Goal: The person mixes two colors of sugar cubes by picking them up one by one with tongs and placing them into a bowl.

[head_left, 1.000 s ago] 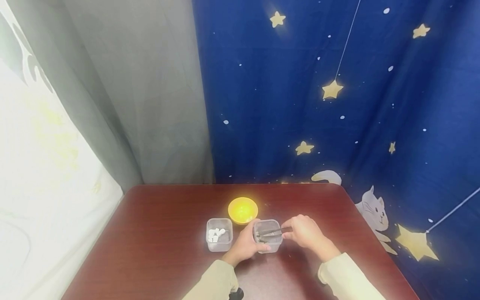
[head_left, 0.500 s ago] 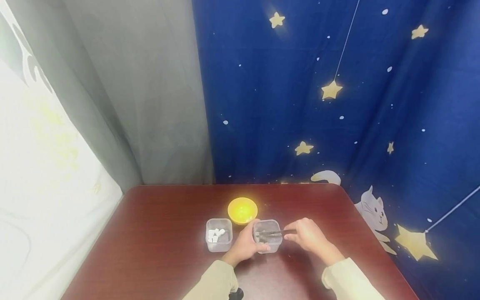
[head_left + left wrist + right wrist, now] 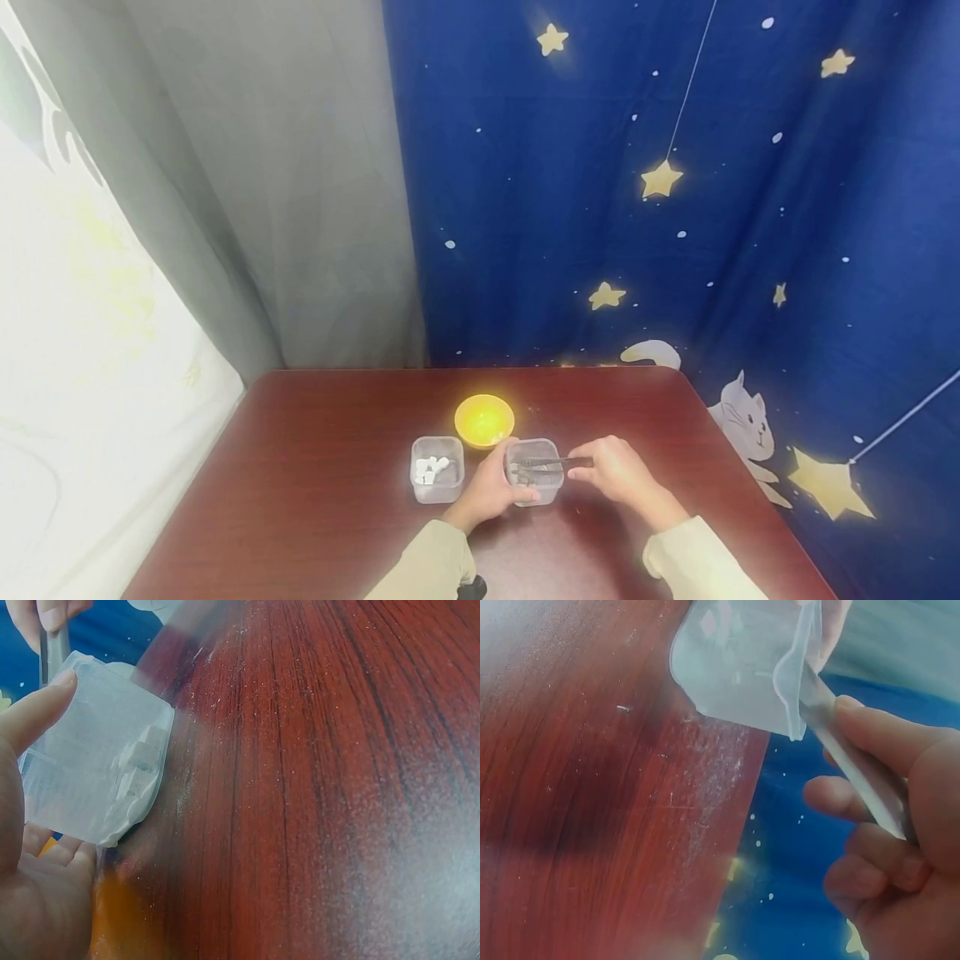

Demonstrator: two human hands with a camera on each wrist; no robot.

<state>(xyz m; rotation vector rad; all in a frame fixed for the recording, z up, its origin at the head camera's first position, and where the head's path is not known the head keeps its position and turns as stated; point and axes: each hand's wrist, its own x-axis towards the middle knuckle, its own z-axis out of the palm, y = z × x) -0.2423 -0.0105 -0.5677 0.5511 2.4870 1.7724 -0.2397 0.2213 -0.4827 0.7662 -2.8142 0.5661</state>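
My left hand (image 3: 489,487) grips a clear plastic container (image 3: 546,493), thumb along its near side and fingers behind. In the left wrist view, several pale chunks (image 3: 142,754) show through the wall of this container (image 3: 90,735), near its bottom. My right hand (image 3: 617,471) pinches metal tongs (image 3: 551,462) between thumb and fingers, and their tips reach down inside the container. In the right wrist view the tongs (image 3: 855,761) cross the container's rim; their tips are hidden there. Whether the tips hold a chunk I cannot tell.
Left of my left hand stands a second clear container (image 3: 438,493) with several white pieces (image 3: 429,468) in it. A yellow bowl (image 3: 484,421) sits just behind both containers. All stand on a dark red wooden table (image 3: 337,483), with curtains (image 3: 525,208) behind its far edge.
My right hand has shifted slightly right and down, and the tongs' arms, spread a second ago, drew closer together and now look slightly apart. The left hand and container stay in place.
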